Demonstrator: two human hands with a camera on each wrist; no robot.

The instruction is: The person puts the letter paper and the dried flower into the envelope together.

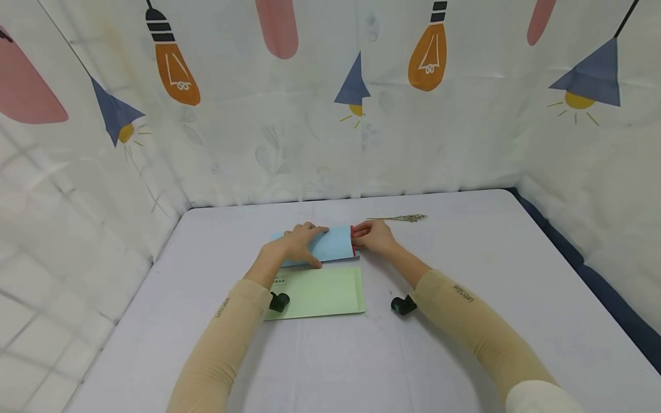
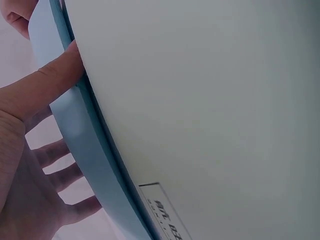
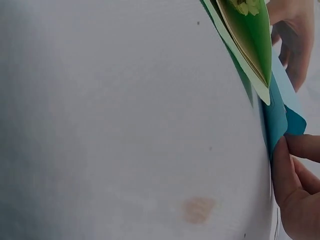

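A light blue envelope lies across the table, a red strip along its right end. My left hand rests on top of it, fingers spread, the thumb at the near edge, as the left wrist view shows along the blue side. At the right end my right hand pinches the envelope's blue flap between thumb and fingers. Just nearer to me lies a pale green envelope with a small printed box at its upper left. Its right end gapes in the right wrist view, with a yellowish flower inside.
A thin dried sprig lies beyond my right hand. The white tablecloth runs up to a patterned curtain at the back and sides. Black wrist cameras hang under both sleeves.
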